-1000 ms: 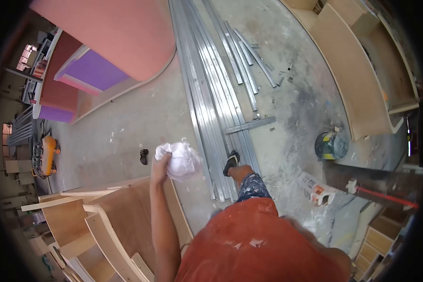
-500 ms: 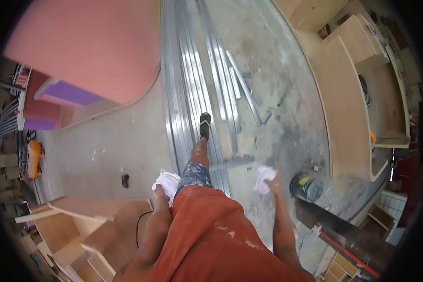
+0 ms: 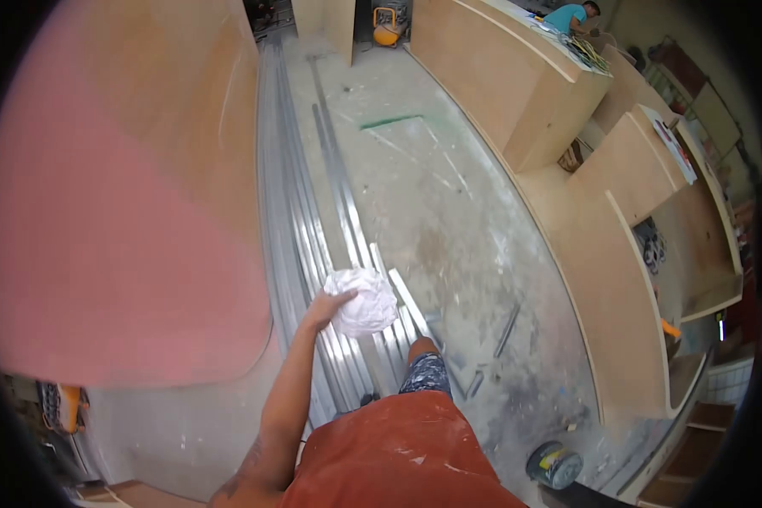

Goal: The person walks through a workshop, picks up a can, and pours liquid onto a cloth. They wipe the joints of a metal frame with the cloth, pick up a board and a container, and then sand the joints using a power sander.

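My left hand is out in front of me, its thumb pressed over the near side of a crumpled white cloth. The cloth is bunched into a rounded bundle, and its underside and most of my fingers are hidden. Below it on the floor run long shiny metal channels, lying side by side. My right hand is outside the view.
A large panel, pink and bare wood, stands on my left. Wooden counters line the right side, with a person in a blue shirt behind them. A dark bucket and metal offcuts are on the floor.
My left hand has risen forward with the white cloth. My right hand, which held white cloth too, has left the view. I have stepped, and the view has tilted up toward the room's far end.
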`<state>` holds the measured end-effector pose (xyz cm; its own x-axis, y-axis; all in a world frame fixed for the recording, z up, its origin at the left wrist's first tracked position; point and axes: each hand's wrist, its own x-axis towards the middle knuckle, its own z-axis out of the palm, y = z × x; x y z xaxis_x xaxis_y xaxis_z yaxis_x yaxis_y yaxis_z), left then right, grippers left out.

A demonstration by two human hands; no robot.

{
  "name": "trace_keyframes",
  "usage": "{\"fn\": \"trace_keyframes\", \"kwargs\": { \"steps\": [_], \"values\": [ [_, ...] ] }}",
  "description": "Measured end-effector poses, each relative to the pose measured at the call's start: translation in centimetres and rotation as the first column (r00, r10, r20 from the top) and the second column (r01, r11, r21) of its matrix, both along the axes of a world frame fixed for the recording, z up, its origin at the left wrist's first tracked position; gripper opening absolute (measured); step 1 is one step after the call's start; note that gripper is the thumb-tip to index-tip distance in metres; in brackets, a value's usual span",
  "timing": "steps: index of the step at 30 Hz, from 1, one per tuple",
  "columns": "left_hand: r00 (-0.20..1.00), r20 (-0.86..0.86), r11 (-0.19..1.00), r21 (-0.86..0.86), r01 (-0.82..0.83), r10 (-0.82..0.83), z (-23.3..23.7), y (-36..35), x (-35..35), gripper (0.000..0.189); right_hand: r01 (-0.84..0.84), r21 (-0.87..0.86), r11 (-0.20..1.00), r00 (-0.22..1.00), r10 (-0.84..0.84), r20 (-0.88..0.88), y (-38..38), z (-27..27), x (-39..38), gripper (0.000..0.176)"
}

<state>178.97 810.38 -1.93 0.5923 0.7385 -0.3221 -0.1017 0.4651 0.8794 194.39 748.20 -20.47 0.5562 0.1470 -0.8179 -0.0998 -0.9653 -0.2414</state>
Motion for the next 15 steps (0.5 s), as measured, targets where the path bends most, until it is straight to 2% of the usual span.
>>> {"fn": "trace_keyframes", "kwargs": {
  "steps": [2, 4, 5, 6, 7, 8, 9, 10, 11, 12, 13, 15],
  "values": [
    [0.962, -0.203, 0.980, 0.041, 0.196, -0.184, 0.3, 8.6, 6.1, 0.050, 0.000, -0.021, 1.000, 0.999, 0.000, -0.042, 5.8, -1.2, 4.2, 0.051],
    [0.980, -0.124, 0.987, 0.020, 0.161, -0.157, -3.9, 15.8, 11.5, 0.048, -0.011, -0.035, 0.999, 0.998, 0.009, -0.062, 12.8, -2.7, 10.1, 0.053],
    [0.880, -0.444, 0.963, 0.112, 0.243, -0.170, -6.9, 18.8, 13.2, 0.043, -0.019, -0.032, 0.999, 0.998, 0.017, -0.062, 16.8, -3.5, 13.8, 0.054],
    [0.690, -0.714, 0.926, 0.170, 0.337, -0.120, -10.7, 21.7, 14.7, 0.041, -0.032, -0.032, 0.999, 0.998, 0.030, -0.059, 21.0, -4.1, 17.7, 0.055],
    [0.587, -0.792, 0.834, 0.202, 0.513, -0.169, -17.9, 24.0, 14.9, 0.046, -0.040, -0.015, 0.999, 0.998, 0.039, -0.044, 25.6, -4.5, 22.1, 0.056],
    [0.649, -0.731, 0.838, 0.205, 0.506, -0.214, -24.4, 25.3, 15.2, 0.045, -0.046, 0.015, 0.999, 0.999, 0.046, -0.016, 31.4, -5.2, 27.3, 0.056],
    [0.551, -0.724, 0.580, 0.677, 0.453, 0.415, -29.8, 24.4, 16.6, 0.042, -0.039, 0.035, 0.999, 0.999, 0.038, 0.014, 36.7, -5.5, 32.2, 0.057],
    [0.489, -0.792, 0.852, 0.497, 0.166, 0.367, -29.8, 22.5, 17.0, 0.042, -0.017, 0.053, 0.998, 0.998, 0.014, 0.069, 41.8, -5.3, 38.0, 0.058],
    [0.451, -0.855, 0.963, 0.189, -0.190, 0.256, -28.9, 21.7, 18.2, 0.041, 0.026, 0.091, 0.996, 0.992, -0.037, 0.120, 47.2, -4.3, 43.9, 0.059],
    [0.442, -0.873, 0.917, 0.016, -0.400, 0.208, -27.4, 21.4, 18.6, 0.040, 0.085, 0.174, 0.981, 0.979, -0.115, 0.171, 53.8, -3.5, 50.8, 0.060],
    [0.437, -0.879, 0.850, -0.076, -0.521, 0.190, -26.3, 21.7, 19.4, 0.040, 0.148, 0.308, 0.940, 0.956, -0.216, 0.200, 61.8, -0.5, 57.8, 0.061],
    [0.438, -0.882, 0.724, -0.190, -0.664, 0.171, -25.2, 24.5, 21.9, 0.039, 0.209, 0.632, 0.746, 0.915, -0.378, 0.144, 79.9, 8.4, 70.7, 0.063]
  ]
}}
